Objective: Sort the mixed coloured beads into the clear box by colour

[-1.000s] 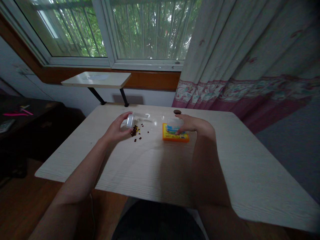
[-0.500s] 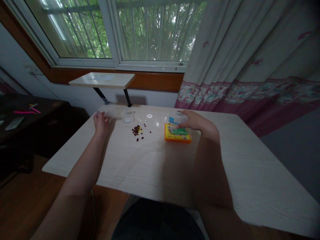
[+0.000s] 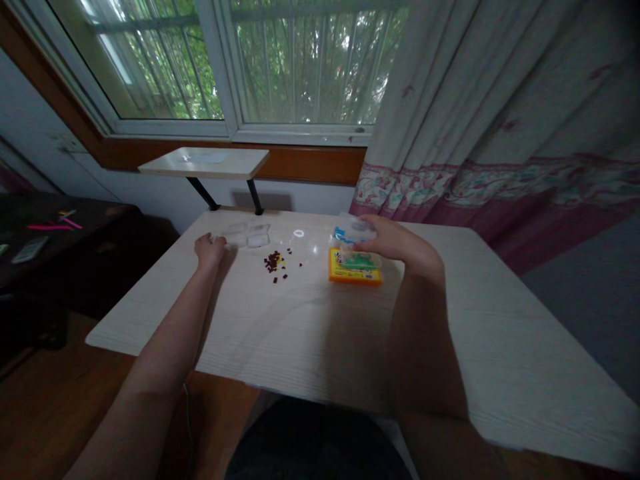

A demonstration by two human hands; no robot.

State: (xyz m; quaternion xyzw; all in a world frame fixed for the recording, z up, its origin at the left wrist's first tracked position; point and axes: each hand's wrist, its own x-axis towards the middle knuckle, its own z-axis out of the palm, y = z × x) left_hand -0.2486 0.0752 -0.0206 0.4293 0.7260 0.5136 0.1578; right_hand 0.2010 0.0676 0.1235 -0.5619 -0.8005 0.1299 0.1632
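Observation:
My left hand is at the far left of the table, fingers closed on the near edge of a clear plastic container lying low on the tabletop. Beside that is a smaller clear piece. With my right hand I grip a clear plastic packet with blue pieces, tilted over a yellow-orange box. A clear packet with green pieces rests on this box, just under my fingers. Between my hands lies a pile of small brown pieces with some yellow among them.
A small raised shelf on black legs stands at the table's back left. Behind are a window and a long curtain. A dark side table with pink items and a pale device is on the left.
My left hand has lowered the clear container from upright to nearly flat and moved slightly right. My right hand has raised the blue packet, and it now shows apart from the green one.

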